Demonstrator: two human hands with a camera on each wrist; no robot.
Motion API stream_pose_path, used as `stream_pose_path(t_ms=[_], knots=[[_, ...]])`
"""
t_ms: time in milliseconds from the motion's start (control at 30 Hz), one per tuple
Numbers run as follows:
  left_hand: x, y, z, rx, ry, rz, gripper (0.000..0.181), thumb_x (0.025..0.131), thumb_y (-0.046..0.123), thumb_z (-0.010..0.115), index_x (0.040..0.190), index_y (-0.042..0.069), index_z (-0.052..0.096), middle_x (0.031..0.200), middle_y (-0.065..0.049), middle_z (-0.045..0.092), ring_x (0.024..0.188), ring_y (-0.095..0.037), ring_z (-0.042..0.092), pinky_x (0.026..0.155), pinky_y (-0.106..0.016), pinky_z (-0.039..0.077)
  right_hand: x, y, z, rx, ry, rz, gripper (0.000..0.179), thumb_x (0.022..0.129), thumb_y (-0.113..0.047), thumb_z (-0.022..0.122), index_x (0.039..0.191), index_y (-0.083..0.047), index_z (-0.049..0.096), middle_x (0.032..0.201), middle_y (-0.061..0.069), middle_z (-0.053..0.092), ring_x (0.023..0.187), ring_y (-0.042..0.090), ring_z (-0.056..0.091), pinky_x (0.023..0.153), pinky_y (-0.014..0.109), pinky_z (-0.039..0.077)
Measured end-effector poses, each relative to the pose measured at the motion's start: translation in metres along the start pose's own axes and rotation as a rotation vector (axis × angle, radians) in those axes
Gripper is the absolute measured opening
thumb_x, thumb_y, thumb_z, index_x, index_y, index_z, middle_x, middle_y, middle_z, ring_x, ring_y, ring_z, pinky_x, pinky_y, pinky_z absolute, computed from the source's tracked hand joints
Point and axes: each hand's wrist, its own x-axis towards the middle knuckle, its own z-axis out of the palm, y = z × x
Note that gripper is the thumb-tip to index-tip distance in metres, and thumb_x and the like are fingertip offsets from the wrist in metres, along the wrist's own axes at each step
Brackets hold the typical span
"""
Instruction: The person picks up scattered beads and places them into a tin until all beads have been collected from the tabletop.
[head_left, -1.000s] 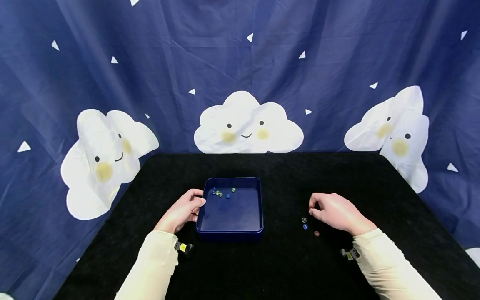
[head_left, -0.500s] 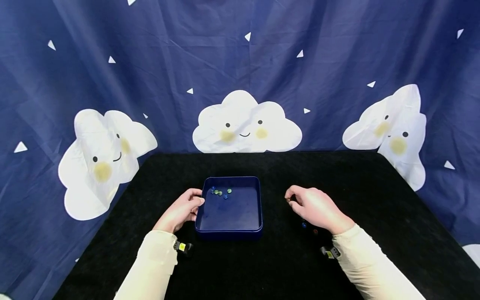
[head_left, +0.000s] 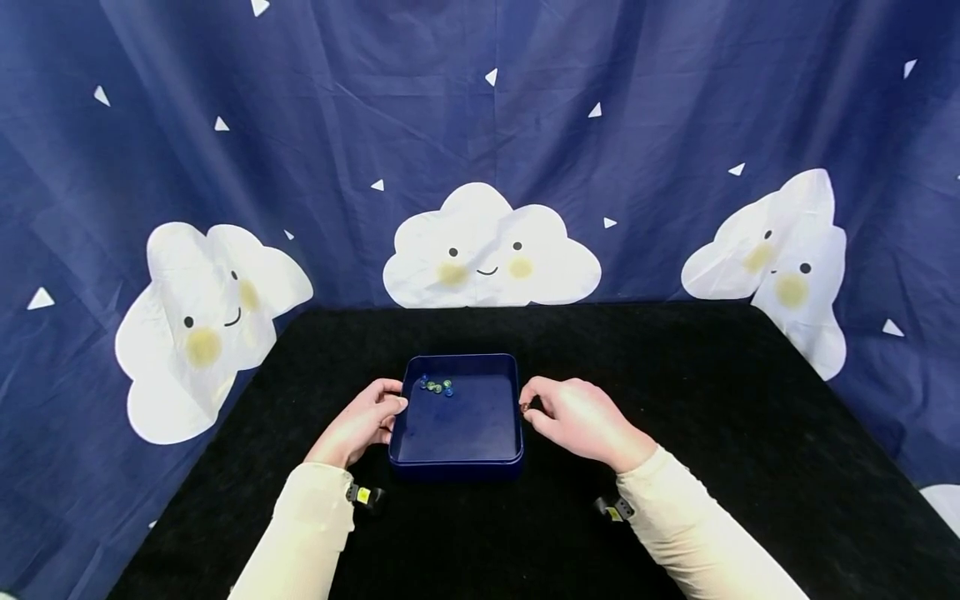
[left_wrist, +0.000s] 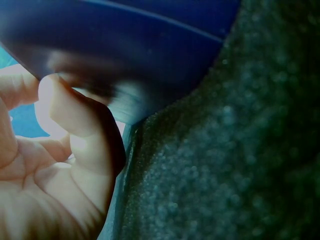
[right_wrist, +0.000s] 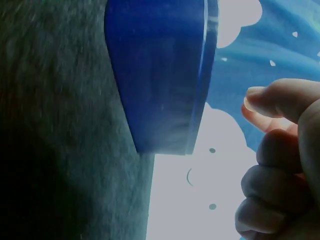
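A square dark-blue tray (head_left: 463, 429) holds several small glass marbles near its back left corner, among them a blue marble (head_left: 448, 392) and a green marble (head_left: 438, 388). My left hand (head_left: 363, 425) holds the tray's left side, with the thumb at the rim and bent fingers by the outer wall. Just outside the right wall, my right hand (head_left: 585, 421) pinches a reddish-brown marble (head_left: 524, 407) between thumb and index finger. In the right wrist view the other fingers (right_wrist: 280, 185) are curled in, and the marble is hidden behind the fingertips.
Black cloth (head_left: 712, 450) covers the table. A blue curtain (head_left: 480, 100) with smiling white clouds hangs behind its far edge. The table beneath the right hand and forearm is hidden.
My right hand has travelled left with the pinched marble, from beside the loose marbles to the tray's right wall. Those loose marbles are now out of sight. My left hand stays put.
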Motion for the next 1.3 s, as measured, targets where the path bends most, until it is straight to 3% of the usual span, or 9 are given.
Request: stream_pose_path(t_ms=[333, 667, 1300], knots=[[-0.001, 0.002, 0.001, -0.001, 0.004, -0.003, 0.038, 0.098, 0.011, 0.057, 0.133, 0.002, 0.046, 0.104, -0.016, 0.060, 0.068, -0.017, 0.054, 0.055, -0.028, 0.050, 0.006, -0.010, 0.007, -0.004, 0.003, -0.011, 0.016, 0.087, -0.029, 0.076, 0.100, -0.027, 0.066, 0.061, -0.018, 0.042, 0.053, 0.001, 0.043, 0.052, 0.024, 0.040], [-0.001, 0.001, 0.000, -0.003, -0.002, 0.000, 0.039, 0.098, 0.011, 0.056, 0.134, 0.002, 0.045, 0.104, -0.015, 0.060, 0.068, -0.015, 0.053, 0.056, -0.027, 0.050, 0.004, -0.006, 0.005, -0.006, -0.017, 0.025, 0.018, 0.088, -0.029, 0.075, 0.104, -0.025, 0.067, 0.063, -0.017, 0.044, 0.055, 0.002, 0.044, 0.053, 0.025, 0.041], [0.001, -0.001, -0.001, 0.002, -0.002, 0.001, 0.043, 0.098, 0.012, 0.057, 0.136, 0.000, 0.043, 0.104, -0.015, 0.060, 0.066, -0.013, 0.052, 0.053, -0.025, 0.048, -0.025, 0.044, -0.012, -0.002, -0.074, 0.162, 0.013, 0.089, -0.028, 0.073, 0.101, -0.023, 0.069, 0.062, -0.017, 0.048, 0.053, 0.002, 0.048, 0.059, 0.030, 0.045]])
